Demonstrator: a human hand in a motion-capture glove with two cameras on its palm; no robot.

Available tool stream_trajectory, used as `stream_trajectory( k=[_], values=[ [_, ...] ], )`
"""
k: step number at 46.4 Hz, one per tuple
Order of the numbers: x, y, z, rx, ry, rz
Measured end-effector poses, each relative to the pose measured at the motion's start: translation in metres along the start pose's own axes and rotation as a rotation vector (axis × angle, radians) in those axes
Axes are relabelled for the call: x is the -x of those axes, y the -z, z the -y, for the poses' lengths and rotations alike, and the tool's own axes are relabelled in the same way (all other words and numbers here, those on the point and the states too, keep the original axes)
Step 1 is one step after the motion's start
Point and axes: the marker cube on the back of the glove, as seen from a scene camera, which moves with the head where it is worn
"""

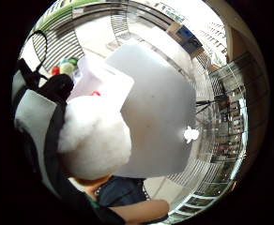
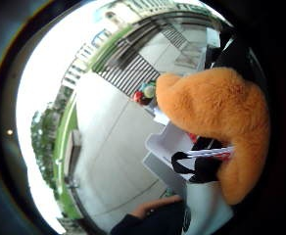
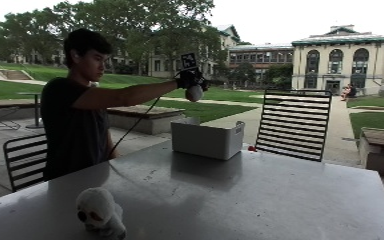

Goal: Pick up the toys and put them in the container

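Above the white container (image 3: 207,138) on the grey table (image 3: 258,200), gloved right hand (image 3: 191,79) raised, fingers curled round an orange-and-white plush toy (image 3: 194,93), white skull-like toy (image 3: 101,213) well apart from the container, near the table's edge

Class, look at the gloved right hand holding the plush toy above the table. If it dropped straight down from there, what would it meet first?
Most likely the white container: the right hand grips the plush toy roughly above its open top, though depth is uncertain.
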Motion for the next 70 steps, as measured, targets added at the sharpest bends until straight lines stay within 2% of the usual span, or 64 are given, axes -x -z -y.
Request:
stream_trajectory(
  k=[4, 9, 14, 22, 32, 37, 43, 47, 50, 57, 64, 70],
  values=[
    [0.021, -0.019, 0.004, 0.02, -0.013, 0.03],
    [0.001, -0.041, 0.006, 0.045, -0.189, -0.225],
    [0.027, -0.058, 0.005, 0.085, -0.089, -0.047],
    [0.022, -0.072, -0.001, 0.15, -0.091, -0.047],
    [-0.001, -0.049, -0.016, 0.047, -0.071, -0.094],
    [-0.034, -0.029, -0.033, -0.022, -0.049, -0.166],
    [-0.064, -0.001, -0.063, -0.063, -0.005, -0.042],
    [-0.073, 0.002, -0.081, -0.071, -0.192, -0.221],
    [-0.092, 0.008, -0.099, -0.079, -0.299, -0.266],
    [-0.132, 0.017, -0.124, -0.081, -0.379, -0.27],
    [-0.289, 0.036, -0.227, -0.033, -0.561, -0.346],
    [-0.396, 0.029, -0.285, 0.016, -0.692, -0.34]
  ],
)
